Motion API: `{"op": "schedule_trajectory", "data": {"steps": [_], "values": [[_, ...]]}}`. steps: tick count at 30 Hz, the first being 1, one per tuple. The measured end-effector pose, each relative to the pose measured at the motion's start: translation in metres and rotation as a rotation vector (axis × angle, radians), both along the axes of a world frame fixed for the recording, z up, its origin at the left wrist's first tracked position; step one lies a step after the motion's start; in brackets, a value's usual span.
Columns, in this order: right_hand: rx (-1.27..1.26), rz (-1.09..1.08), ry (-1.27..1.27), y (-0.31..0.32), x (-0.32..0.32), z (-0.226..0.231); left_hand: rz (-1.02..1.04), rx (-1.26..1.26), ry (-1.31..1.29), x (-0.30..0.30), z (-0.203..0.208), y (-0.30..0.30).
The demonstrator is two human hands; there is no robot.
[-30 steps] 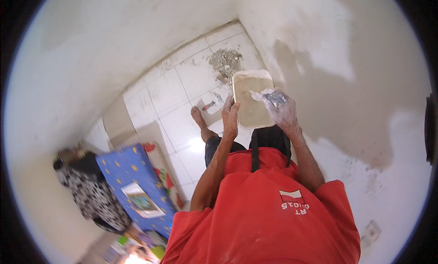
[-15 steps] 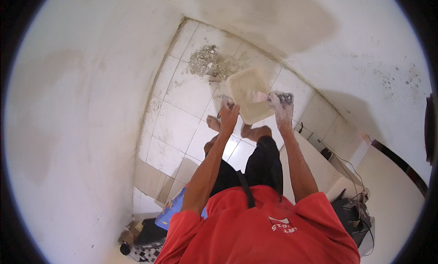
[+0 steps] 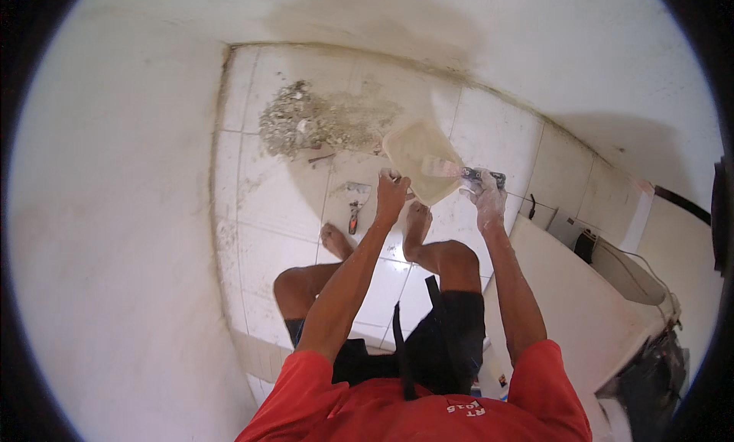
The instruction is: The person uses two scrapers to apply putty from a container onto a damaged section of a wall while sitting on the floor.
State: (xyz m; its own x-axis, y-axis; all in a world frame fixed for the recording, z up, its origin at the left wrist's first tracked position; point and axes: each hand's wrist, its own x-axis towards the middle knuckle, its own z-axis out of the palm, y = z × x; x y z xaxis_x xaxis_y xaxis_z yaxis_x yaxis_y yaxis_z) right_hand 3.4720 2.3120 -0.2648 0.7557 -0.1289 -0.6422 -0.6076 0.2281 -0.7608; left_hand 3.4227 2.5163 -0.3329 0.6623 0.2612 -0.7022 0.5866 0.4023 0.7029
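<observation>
Pale shallow tub (image 3: 419, 142), rounded rectangle, is up off the tiled floor (image 3: 283, 190), ahead of the body and between the two hands, tilted in view. Left hand (image 3: 392, 190) is closed on its near left edge, thumb side at the rim; fingers underneath are hidden. Right hand (image 3: 487, 199), smeared whitish, is wrapped round the dark handle of a scraper (image 3: 468, 173), just off the tub's near right side; blade points left across the opening. Can't tell if blade touches the contents, which are blurry and pale. Tub looks like thin plastic: probably light itself, heavier if loaded, walls flexing a bit, not fragile, rim maybe slippery when wet. Best hold: rim at a long side, palm supporting the base. Scraper likely light, stiff handle, thin springy blade; hold by the handle, which may be slick from the smears. Second scraper (image 3: 353, 214) lies on the floor left of the left hand; rubble (image 3: 293, 121) is farther out, beyond it.
</observation>
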Motion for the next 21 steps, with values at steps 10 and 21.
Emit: {"op": "schedule_trajectory", "data": {"steps": [10,21], "values": [[0.298,-0.123,-0.042,-0.017,-0.011,-0.211,-0.153,0.041,-0.133,0.041,-0.264,0.001],[0.683,-0.161,-0.080,-0.032,-0.083,-0.321,-0.037,1.265,0.263,-0.168,-0.295,0.041]]}}
